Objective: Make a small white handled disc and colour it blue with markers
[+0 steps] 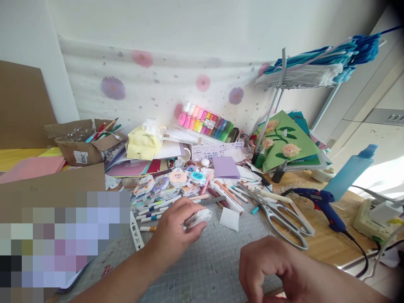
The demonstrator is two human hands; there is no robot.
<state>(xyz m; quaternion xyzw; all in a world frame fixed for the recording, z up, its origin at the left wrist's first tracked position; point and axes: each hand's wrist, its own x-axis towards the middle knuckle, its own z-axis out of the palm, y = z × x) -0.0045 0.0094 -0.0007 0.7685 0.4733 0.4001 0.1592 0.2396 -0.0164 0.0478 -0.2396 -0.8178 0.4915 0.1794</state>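
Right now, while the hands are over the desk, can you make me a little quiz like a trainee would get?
1. Which hand's grip holds the crumpled white thing?
2. True or false: in the picture, the scissors lie left of the blue glue gun.
3. Fill in the gap: the green card is decorated with pinkish ____.

Key:
1. The left hand.
2. True.
3. Flowers.

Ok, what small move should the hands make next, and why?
Probably bring the right hand across to the white wad: the left hand alone grips it over the grey mat, while the right hand is curled, apart from it, near the picture's bottom edge. Whether the right hand holds anything I can't tell.
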